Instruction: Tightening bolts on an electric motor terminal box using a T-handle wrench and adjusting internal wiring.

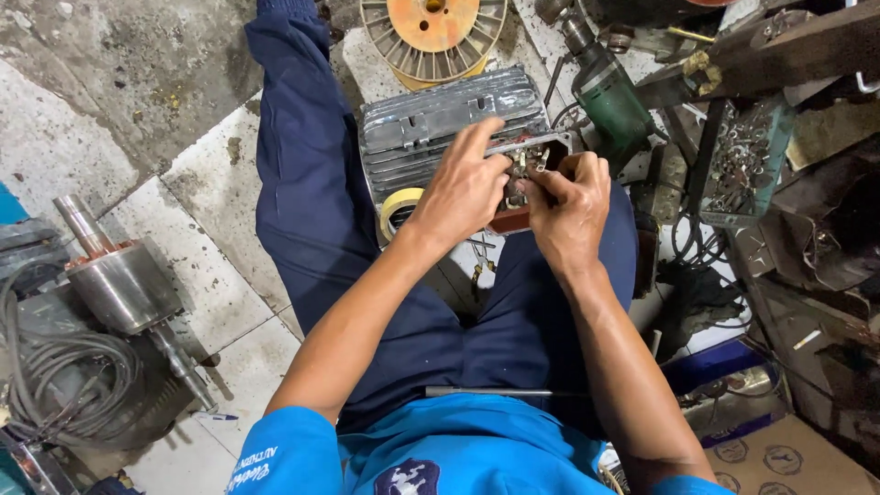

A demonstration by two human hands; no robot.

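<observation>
A ribbed silver motor housing (pixel 431 124) lies on the floor between my legs, its open terminal box (pixel 536 151) facing me. My left hand (pixel 463 188) reaches into that box, fingers pinched around the small wire terminals (pixel 522 167). My right hand (pixel 568 206) meets it from the right, thumb and forefinger closed on the same terminals. A roll of yellow tape (pixel 399 206) sits just under my left wrist. What exactly is pinched is partly hidden by the fingers.
A steel rotor with shaft (pixel 119 280) and coiled cable (pixel 64 376) lie at left. An orange wire spool (pixel 433 32) stands behind the motor, a green power drill (pixel 610 92) to its right, a tray of small hardware (pixel 738 165) further right. A thin rod (pixel 490 392) rests on my lap.
</observation>
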